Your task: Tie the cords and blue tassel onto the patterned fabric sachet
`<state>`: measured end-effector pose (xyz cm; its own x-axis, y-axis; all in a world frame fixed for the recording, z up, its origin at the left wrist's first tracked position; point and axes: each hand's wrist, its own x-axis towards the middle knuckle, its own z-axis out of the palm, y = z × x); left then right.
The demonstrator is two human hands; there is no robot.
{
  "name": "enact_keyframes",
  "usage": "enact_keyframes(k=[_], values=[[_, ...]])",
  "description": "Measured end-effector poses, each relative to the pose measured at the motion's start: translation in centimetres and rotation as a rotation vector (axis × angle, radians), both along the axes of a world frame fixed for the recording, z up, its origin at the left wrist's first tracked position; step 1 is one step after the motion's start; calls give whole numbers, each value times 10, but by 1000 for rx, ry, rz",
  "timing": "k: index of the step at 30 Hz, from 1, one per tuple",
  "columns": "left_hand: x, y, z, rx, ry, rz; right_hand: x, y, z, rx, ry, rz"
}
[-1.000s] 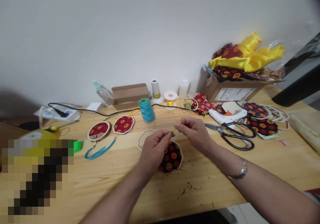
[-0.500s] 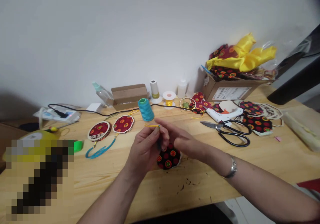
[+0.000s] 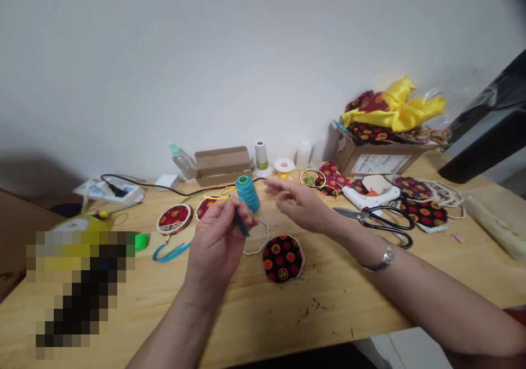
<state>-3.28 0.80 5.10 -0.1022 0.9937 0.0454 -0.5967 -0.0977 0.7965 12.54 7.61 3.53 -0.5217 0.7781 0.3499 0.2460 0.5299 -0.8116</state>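
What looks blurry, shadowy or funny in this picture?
All in the head view: blocky squares hide the lower left; a soft shadow darkens the wall on the left; the yellow cloth shines; the white label is too fuzzy to read; the blue strands in the left hand are too smudgy to count.

Wall side: spray bottle beside open cardboard box. Far left: power strip, black plug in it. Right: labelled carton heaped with yellow satin.
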Motion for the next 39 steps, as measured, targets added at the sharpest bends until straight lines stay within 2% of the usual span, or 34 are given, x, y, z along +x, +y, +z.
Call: enact_keyframes(k=[2, 6, 10, 13, 17, 20, 22, 27, 35, 39], values=[[2, -2, -10, -12, 5, -35, -13, 14, 4, 90, -79, -79], [9, -9, -29, -70, 68, -160, -46, 31, 5, 282, -313, -56], [13, -14, -36, -70, 116, -258, -59, 37, 1, 375, -451, -69], [14, -15, -35, -91, 91, -282, -40, 39, 4, 411, -449, -122], [14, -15, -32, -125, 40, -294, 10, 40, 10, 399, -437, -250], [14, -15, -31, -162, -7, -297, 40, 39, 7, 332, -430, -321], [14, -14, -31, -179, -17, -289, 50, 38, 1, 297, -427, -349], [15, -9, -35, -215, 38, -234, 45, 39, -5, 324, -430, -344], [16, -5, -40, -265, 79, -181, 35, 39, -1, 301, -455, -331], [17, -5, -43, -255, 128, -151, 36, 27, 6, 391, -458, -357]])
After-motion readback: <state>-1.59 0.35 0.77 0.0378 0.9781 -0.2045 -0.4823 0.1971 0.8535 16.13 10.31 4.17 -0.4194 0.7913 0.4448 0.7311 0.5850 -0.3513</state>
